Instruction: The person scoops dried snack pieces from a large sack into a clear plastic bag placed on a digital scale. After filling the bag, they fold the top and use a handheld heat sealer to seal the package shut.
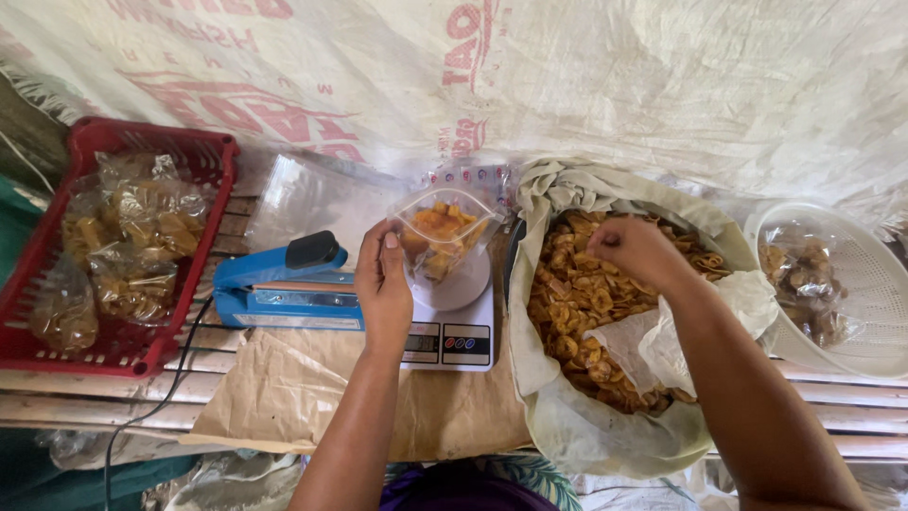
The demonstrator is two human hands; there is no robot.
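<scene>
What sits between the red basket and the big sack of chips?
In the head view, the blue sealer and the scale lie between the red basket and the sack. The left hand holds a bag on the scale.

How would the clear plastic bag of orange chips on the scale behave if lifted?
The clear plastic bag of orange chips looks thin and floppy, sagging unless the left hand steadies it. Partly filled, it is probably light. Its mouth looks open, so tilting could spill chips.
</scene>
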